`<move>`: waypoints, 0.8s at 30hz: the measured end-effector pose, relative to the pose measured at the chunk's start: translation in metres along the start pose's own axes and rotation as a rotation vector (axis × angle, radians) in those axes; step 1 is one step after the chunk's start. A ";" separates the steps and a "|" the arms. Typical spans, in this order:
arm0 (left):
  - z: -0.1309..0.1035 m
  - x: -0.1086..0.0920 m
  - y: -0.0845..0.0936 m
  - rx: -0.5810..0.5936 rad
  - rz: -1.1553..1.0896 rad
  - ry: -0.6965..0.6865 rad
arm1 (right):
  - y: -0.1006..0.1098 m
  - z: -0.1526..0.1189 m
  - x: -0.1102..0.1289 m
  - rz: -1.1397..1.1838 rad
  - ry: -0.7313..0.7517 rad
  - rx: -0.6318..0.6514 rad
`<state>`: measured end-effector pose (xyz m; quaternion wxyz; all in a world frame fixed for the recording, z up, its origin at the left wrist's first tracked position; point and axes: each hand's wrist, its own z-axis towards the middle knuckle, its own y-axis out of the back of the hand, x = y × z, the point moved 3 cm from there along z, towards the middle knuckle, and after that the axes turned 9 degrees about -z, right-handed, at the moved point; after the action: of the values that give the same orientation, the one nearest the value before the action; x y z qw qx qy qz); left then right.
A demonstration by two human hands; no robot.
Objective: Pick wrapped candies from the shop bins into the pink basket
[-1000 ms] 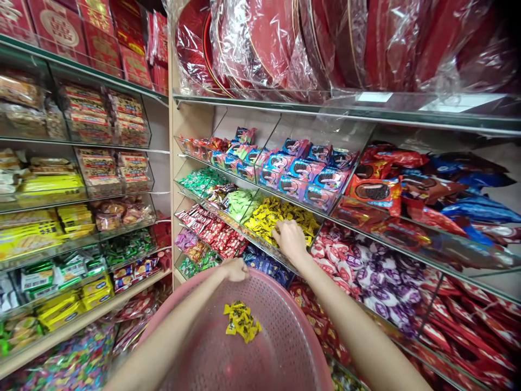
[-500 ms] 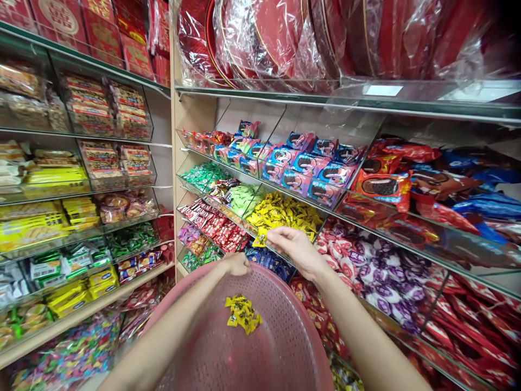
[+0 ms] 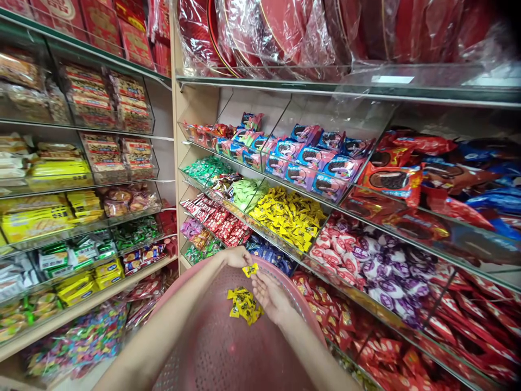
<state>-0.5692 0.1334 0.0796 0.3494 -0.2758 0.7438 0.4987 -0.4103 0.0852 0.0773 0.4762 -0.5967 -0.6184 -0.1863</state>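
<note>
A large pink perforated basket (image 3: 211,347) stands in front of me, with a small heap of yellow wrapped candies (image 3: 244,305) inside. My left hand (image 3: 236,257) is closed on the basket's far rim. Over the basket, just right of it, my right hand (image 3: 269,293) pinches one yellow candy (image 3: 249,269) by its edge, close to the left hand's fingers. Beyond the rim, a clear shelf bin holds many more yellow candies (image 3: 288,217).
Blue and pink cookie packs (image 3: 311,156) fill the bin above. Red and purple wrapped candies (image 3: 378,260) lie at the right. Glass shelves of snacks (image 3: 49,217) line the left. Red plastic-wrapped trays (image 3: 285,32) stand on top.
My right hand has moved down and left from the yellow candy bin to above the basket, bringing the candy along. My left hand remains at the rim.
</note>
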 end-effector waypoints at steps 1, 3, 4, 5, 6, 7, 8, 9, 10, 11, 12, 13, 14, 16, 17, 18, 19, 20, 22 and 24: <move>0.001 0.001 0.000 0.035 -0.065 -0.016 | 0.008 0.004 -0.008 0.038 -0.022 -0.039; 0.003 0.002 0.001 0.091 -0.155 -0.037 | 0.021 0.011 -0.014 0.102 -0.022 -0.077; 0.003 0.001 0.001 0.121 -0.182 -0.046 | 0.025 0.014 -0.015 0.127 -0.016 -0.081; 0.003 -0.001 0.001 0.150 -0.200 -0.056 | 0.028 0.016 -0.014 0.149 -0.010 -0.075; 0.002 -0.003 0.001 0.176 -0.211 -0.066 | 0.030 0.018 -0.013 0.168 -0.005 -0.066; 0.001 -0.005 0.002 0.197 -0.217 -0.077 | 0.031 0.019 -0.012 0.185 0.002 -0.055; -0.001 -0.008 0.002 0.208 -0.220 -0.082 | 0.031 0.019 -0.011 0.197 0.009 -0.044; -0.002 -0.010 0.003 0.212 -0.224 -0.084 | 0.030 0.020 -0.011 0.202 0.017 -0.033; -0.003 -0.011 0.003 0.211 -0.227 -0.086 | 0.029 0.020 -0.011 0.201 0.023 -0.021; -0.004 -0.012 0.003 0.207 -0.230 -0.090 | 0.027 0.020 -0.012 0.194 0.026 -0.013; -0.005 -0.013 0.003 0.203 -0.234 -0.094 | 0.025 0.019 -0.013 0.184 0.026 -0.006; -0.005 -0.013 0.004 0.196 -0.236 -0.099 | 0.024 0.019 -0.014 0.176 0.024 0.000; -0.005 -0.013 0.004 0.184 -0.231 -0.103 | 0.022 0.019 -0.015 0.172 0.021 0.006; -0.003 -0.011 0.005 0.155 -0.214 -0.106 | 0.021 0.019 -0.018 0.177 0.013 0.019; -0.002 -0.010 0.005 0.144 -0.211 -0.103 | 0.020 0.019 -0.019 0.184 0.008 0.025; -0.001 -0.009 0.005 0.138 -0.209 -0.100 | 0.020 0.020 -0.020 0.194 0.006 0.031; 0.000 -0.007 0.005 0.137 -0.209 -0.099 | 0.020 0.020 -0.020 0.205 0.006 0.037; 0.001 -0.007 0.005 0.141 -0.207 -0.098 | 0.020 0.020 -0.021 0.214 0.005 0.043; 0.002 -0.005 0.005 0.156 -0.197 -0.091 | 0.020 0.020 -0.021 0.224 0.008 0.049; 0.003 -0.004 0.005 0.164 -0.185 -0.082 | 0.021 0.020 -0.021 0.221 0.014 0.043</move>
<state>-0.5699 0.1382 0.0852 0.4452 -0.2932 0.7386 0.4126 -0.4022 0.0941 0.0435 0.5109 -0.6494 -0.5496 -0.1234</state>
